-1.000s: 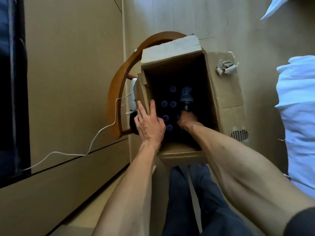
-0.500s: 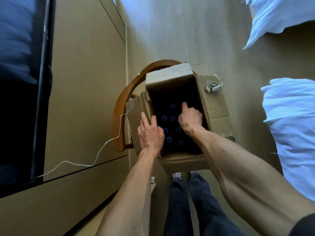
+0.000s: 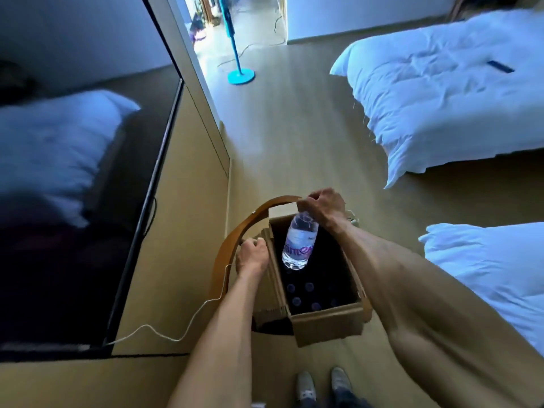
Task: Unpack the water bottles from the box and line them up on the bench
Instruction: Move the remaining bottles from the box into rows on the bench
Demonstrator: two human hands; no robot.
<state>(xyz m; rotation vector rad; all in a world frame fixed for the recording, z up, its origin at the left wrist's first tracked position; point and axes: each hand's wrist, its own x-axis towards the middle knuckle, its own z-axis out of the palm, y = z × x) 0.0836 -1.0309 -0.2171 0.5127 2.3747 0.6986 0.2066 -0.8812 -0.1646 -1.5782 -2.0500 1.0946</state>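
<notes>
Bottle now lifted clear of box, right hand gripping its top, left hand curled on box edge; wooden floor, white beds.

The room is dim with a cold blue cast, and the brightest patch lies at the far doorway, where daylight washes the floor pale. The white bedding on the right picks up that light and glows bluish. The inside of the box is nearly black, its contents barely showing. The dark screen on the left gives a soft, smeared reflection. Motion blur softens much of the picture, worst at the left. Straight edges bow outward toward the corners from the wide lens.
</notes>
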